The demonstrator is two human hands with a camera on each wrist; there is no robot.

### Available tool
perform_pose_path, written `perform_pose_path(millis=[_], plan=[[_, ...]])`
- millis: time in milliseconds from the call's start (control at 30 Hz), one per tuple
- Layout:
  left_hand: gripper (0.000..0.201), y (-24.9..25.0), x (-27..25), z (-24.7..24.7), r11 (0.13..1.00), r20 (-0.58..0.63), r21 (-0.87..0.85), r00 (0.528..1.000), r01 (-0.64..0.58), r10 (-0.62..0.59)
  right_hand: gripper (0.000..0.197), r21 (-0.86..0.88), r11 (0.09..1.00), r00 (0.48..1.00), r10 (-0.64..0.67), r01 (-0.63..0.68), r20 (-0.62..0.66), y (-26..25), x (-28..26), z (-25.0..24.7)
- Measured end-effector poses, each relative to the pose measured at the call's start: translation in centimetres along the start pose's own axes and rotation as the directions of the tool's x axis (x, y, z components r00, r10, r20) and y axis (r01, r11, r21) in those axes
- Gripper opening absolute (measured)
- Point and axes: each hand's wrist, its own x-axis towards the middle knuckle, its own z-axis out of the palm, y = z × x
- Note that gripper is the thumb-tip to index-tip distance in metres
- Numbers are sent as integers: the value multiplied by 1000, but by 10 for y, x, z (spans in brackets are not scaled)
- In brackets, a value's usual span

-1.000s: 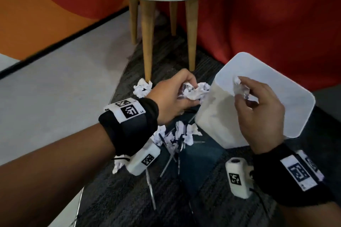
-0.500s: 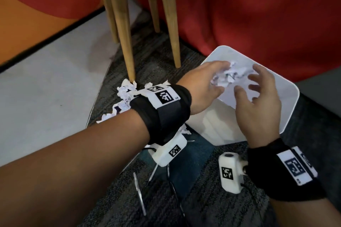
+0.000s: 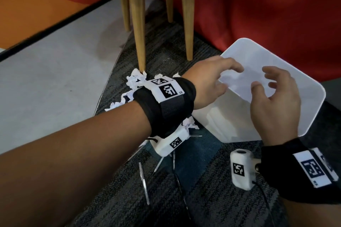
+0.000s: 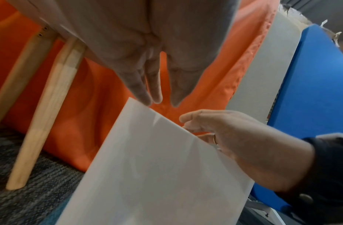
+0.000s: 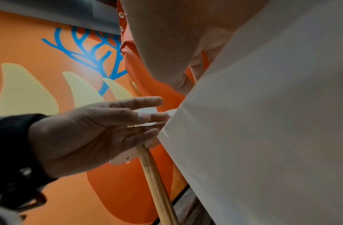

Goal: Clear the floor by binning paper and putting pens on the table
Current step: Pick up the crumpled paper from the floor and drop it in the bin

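A white bin stands tilted on the carpet at the right. Both my hands hover over its opening with fingers spread and hold nothing: left hand, right hand. The left wrist view shows my left fingertips just above the bin's edge. In the right wrist view the bin wall fills the right side. Several crumpled paper balls lie on the floor behind my left wrist, one more under it. Several thin pens lie on the carpet below my left forearm. The bin's inside is hidden.
A round white table's wooden legs stand just behind the paper, another leg close to the bin. A red curtain hangs behind the bin. Pale smooth floor lies left of the dark carpet.
Both hands carried crumpled paper over the bin and let it go; their fingers are now spread and empty. My left hand moved right, from the floor pile to the bin.
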Motion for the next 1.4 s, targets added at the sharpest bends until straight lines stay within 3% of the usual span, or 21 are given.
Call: perform_pose_path(millis=[100, 167, 300, 367, 533, 633, 733, 900, 967, 1100, 1200, 1400], plan=[[35, -9, -18, -16, 1000, -77, 29, 997, -4, 6, 32, -59, 997, 998, -55, 56, 19, 2, -1, 0], [30, -26, -38, -29, 993, -85, 112, 996, 28, -19, 26, -37, 985, 986, -169, 169, -8, -1, -6, -2], [22, -79, -90, -46, 925, -2, 283, 964, 255, -265, 20, 55, 889, 890, -450, 454, -65, -16, -35, 4], [20, -105, -120, -47, 863, 58, 349, 911, 364, -408, 23, 157, 861, 871, -491, 483, 11, -20, -54, 18], [22, -170, -191, -36, 693, 67, 435, 747, 575, -662, 25, 246, 912, 849, -399, 329, 346, -15, -105, 77], [25, -208, -225, -22, 605, 125, 494, 637, 625, -760, 28, 201, 936, 770, -351, 288, 533, -4, -133, 113], [49, -230, -251, -5, 565, 156, 507, 575, 651, -803, 27, 117, 942, 650, -304, 315, 696, 4, -155, 139], [65, -245, -269, 24, 568, 236, 534, 534, 627, -812, 25, -3, 923, 433, -177, 384, 884, 5, -174, 173], [64, -247, -275, 34, 576, 241, 548, 545, 606, -803, 31, -49, 907, 380, -126, 418, 916, 5, -178, 185], [54, -252, -281, 41, 582, 213, 561, 578, 588, -788, 44, -113, 851, 305, -57, 512, 951, 3, -181, 203], [50, -255, -287, 37, 590, 212, 491, 568, 641, -795, 48, -121, 812, 239, -24, 572, 971, 0, -182, 212], [70, -255, -291, 22, 568, -20, 362, 616, 739, -788, 55, -129, 803, 227, -7, 581, 974, -4, -191, 223]])
